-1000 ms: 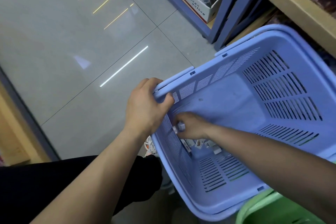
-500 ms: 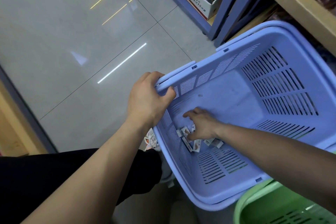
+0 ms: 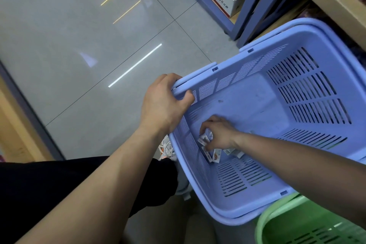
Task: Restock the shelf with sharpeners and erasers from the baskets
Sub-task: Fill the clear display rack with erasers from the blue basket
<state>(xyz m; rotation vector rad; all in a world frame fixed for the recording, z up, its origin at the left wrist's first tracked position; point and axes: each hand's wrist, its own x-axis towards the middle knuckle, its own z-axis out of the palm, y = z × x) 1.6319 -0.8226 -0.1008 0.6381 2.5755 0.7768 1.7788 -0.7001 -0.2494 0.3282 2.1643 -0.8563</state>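
While the tilted purple basket point(image 3: 233, 63) sat beside a green basket point(image 3: 277, 222), a few small white eraser packets point(image 3: 216, 156) lay jumbled in its near-left corner, their long sides pointing different ways. The person's left hand point(image 3: 164, 105) gripped the purple rim with its thumb inside. The right hand point(image 3: 219, 134), arm outstretched, curled its fingers around several packets.

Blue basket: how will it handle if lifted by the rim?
Probably light: slotted walls, few small packets inside, left hand alone grips the blue basket at its rim. Likely fairly stiff; the rim shows no sag. Packets may slide when tilted.
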